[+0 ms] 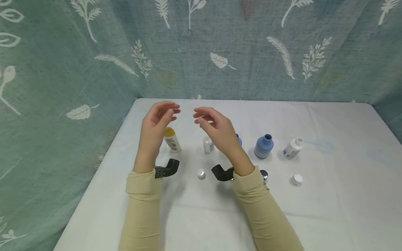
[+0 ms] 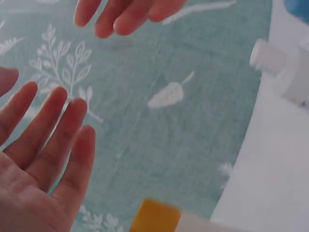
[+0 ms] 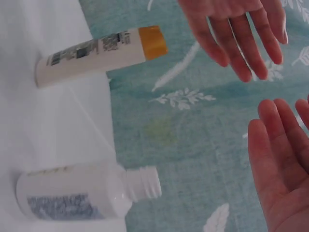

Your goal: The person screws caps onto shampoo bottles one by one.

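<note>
Both hands are raised above the white table, palms facing each other with a gap between the fingertips. My left hand (image 1: pixel 157 118) holds nothing; its fingers are loosely bent. A white bottle with a yellow cap (image 1: pixel 169 132) stands just below it. My right hand (image 1: pixel 218 127) is likewise bare, fingers relaxed. Under it stands a small uncapped white bottle (image 1: pixel 208 145), whose threaded neck (image 3: pixel 145 183) shows in the right wrist view. A blue bottle (image 1: pixel 239 139) is mostly hidden behind the right hand and wrist.
Farther right stand an uncapped blue bottle (image 1: pixel 263 147) and an uncapped white bottle (image 1: pixel 293 148). Loose on the table lie a silvery white cap (image 1: pixel 201 173), a white cap (image 1: pixel 296 179) and a dark shiny round piece (image 1: pixel 264 174) partly behind the right cuff. A leaf-patterned green curtain (image 1: pixel 232 80) borders the table.
</note>
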Tool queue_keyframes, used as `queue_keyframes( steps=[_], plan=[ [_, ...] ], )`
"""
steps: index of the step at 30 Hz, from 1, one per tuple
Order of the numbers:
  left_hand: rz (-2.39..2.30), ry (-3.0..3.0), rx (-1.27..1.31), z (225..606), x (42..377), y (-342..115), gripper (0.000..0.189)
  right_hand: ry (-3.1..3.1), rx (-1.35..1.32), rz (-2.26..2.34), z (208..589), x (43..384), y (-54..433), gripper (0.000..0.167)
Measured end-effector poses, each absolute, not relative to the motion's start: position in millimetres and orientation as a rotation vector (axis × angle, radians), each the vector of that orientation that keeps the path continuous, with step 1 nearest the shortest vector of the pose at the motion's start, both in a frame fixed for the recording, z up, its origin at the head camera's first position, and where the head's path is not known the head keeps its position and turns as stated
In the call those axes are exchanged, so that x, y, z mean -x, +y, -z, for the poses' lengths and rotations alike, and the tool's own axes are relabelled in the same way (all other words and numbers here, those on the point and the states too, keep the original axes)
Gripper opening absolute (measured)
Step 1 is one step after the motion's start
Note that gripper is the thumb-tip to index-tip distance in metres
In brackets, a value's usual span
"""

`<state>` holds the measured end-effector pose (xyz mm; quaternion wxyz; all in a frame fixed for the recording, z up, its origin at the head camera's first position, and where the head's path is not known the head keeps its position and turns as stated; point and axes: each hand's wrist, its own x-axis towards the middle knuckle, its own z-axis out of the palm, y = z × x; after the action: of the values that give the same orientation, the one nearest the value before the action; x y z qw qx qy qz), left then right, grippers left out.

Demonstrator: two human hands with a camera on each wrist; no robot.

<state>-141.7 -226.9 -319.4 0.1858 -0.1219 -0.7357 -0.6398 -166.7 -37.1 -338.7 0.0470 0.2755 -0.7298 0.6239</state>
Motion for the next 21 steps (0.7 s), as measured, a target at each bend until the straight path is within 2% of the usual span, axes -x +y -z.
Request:
queue_keyframes(
  steps=[8,21],
  plan=[
    [1.851,-2.087,0.304,324,141,-193,0.022,-2.447,-0.826,-1.923,354,160,-13,0.015],
    [1.922,-2.464,0.423,344,149,-174,0.048,-2.842,-1.212,-1.664,378,166,2,0.015]
  ],
)
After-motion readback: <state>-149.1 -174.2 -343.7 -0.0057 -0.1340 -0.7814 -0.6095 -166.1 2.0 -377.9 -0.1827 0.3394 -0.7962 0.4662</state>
